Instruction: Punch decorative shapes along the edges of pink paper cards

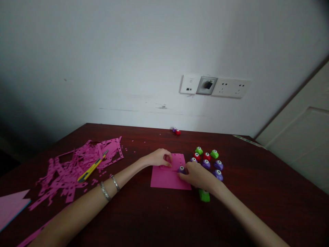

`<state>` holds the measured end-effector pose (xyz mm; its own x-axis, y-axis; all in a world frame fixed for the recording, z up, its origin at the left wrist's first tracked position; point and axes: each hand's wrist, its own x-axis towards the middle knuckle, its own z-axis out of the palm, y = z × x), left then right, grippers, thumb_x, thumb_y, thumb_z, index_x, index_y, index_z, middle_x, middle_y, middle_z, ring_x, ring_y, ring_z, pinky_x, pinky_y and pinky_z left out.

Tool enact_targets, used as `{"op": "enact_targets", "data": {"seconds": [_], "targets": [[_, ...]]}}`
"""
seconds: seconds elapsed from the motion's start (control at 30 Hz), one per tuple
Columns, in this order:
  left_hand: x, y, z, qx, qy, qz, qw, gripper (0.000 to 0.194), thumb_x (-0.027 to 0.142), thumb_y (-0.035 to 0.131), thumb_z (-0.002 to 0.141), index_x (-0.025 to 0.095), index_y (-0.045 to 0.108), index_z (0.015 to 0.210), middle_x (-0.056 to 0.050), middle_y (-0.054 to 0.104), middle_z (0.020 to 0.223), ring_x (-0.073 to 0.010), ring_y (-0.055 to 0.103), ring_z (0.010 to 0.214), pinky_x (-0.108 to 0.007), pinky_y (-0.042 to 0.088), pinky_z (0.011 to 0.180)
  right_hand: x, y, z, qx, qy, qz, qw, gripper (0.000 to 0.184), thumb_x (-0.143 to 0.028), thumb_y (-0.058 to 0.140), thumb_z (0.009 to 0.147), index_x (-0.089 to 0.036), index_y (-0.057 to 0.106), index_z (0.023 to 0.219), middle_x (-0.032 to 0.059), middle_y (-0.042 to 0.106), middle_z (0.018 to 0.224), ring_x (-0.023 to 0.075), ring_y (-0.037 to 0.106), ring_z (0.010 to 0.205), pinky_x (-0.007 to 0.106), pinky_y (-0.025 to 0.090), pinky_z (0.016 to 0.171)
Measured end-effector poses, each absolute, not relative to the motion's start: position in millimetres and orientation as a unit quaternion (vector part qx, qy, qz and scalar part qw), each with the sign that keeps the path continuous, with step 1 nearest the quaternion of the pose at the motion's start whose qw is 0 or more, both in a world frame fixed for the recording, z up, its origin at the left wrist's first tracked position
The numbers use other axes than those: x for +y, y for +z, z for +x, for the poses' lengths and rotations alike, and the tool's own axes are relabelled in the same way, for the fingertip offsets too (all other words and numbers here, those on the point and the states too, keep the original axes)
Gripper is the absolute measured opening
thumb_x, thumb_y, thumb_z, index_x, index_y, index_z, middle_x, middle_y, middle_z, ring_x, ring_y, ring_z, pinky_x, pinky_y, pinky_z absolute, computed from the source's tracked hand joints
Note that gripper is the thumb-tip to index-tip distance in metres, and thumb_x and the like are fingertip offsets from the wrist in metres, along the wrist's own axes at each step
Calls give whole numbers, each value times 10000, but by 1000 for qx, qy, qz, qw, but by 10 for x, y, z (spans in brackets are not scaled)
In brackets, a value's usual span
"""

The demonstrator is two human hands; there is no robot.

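Observation:
A pink sheet of paper lies flat on the dark red table, with a smaller pink piece over its upper part. That smaller piece has tiny holes near its upper right. My left hand is closed, thumb and fingers pinching the smaller piece at its left side. In my right hand, a purple craft paper punch with a round white-and-black button is gripped at the right side of the paper. More purple punches, two red punches and green punches stand beyond and beside my right hand.
Pink paper scraps full of cut-outs heap on the left, with a yellow utility knife on top. Folded pink paper lies at the far left. A red punch and a purple one sit near the wall, below sockets.

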<state>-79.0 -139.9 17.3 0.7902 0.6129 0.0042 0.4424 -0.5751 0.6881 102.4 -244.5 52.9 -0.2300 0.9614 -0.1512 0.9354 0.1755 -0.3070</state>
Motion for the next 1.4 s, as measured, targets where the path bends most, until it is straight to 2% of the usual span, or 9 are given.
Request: {"op": "enact_targets", "data": {"seconds": [0.1,0.2,0.33,0.47,0.63,0.73,1.0,1.27,1.4], "targets": [[-1409,181,-796,301,127,878,350,231,323,681,649,146,651,794,-4,586,709,-97,488,608,-210,356,547,-2474,639,1116,-752,215,-622,35,285,-331,502,755,-163,475,527,44,551,493,104,478,413,216,242,368],[-1421,205,-797,298,124,879,350,252,330,672,651,140,658,816,-17,607,736,-103,501,619,-218,367,558,-2482,844,1343,-713,251,-654,33,337,-412,469,783,-160,490,559,48,569,490,107,496,383,204,290,351],[-1418,244,-786,300,124,882,341,168,257,606,703,126,656,795,-27,618,735,-107,529,655,-224,396,616,-2443,1101,1850,-657,225,-719,40,389,-494,487,767,-148,537,596,66,589,509,141,544,422,220,371,381],[-1399,255,-786,349,170,890,240,177,214,567,719,123,649,847,-66,599,869,-144,532,779,-259,408,717,-2365,1063,2372,-583,237,-777,15,377,-469,516,759,-143,526,570,76,574,501,142,535,410,239,399,393],[-1374,233,-823,387,143,899,149,424,409,586,740,119,613,1048,-112,545,1010,-234,460,960,-340,377,821,-2284,830,2659,-525,290,-800,-10,313,-355,535,759,-143,498,531,57,536,472,116,502,379,226,391,389],[-1358,223,-841,376,126,907,143,480,472,575,741,117,617,1060,-118,540,1015,-244,441,969,-347,362,836,-2258,753,2657,-506,301,-808,-31,250,-293,531,751,-132,516,559,70,555,492,123,524,404,232,425,417],[-1366,255,-836,361,123,910,161,350,428,579,757,189,651,1003,-80,548,963,-229,438,941,-343,350,840,-2235,662,2566,-496,322,-805,-57,236,-226,543,733,-128,492,525,1,462,421,77,441,341,206,386,384],[-1364,296,-776,353,137,908,178,210,316,631,714,189,674,875,-64,547,927,-218,455,939,-331,364,835,-2272,739,2667,-481,331,-811,-34,319,-357,624,721,-129,510,530,18,484,447,83,463,382,217,422,422],[-1371,283,-740,363,154,902,177,120,256,625,694,162,671,752,-58,578,847,-194,508,853,-309,391,781,-2279,774,2759,-492,307,-814,-3,345,-436,636,692,-137,520,564,34,512,462,103,486,394,224,419,405]]}}
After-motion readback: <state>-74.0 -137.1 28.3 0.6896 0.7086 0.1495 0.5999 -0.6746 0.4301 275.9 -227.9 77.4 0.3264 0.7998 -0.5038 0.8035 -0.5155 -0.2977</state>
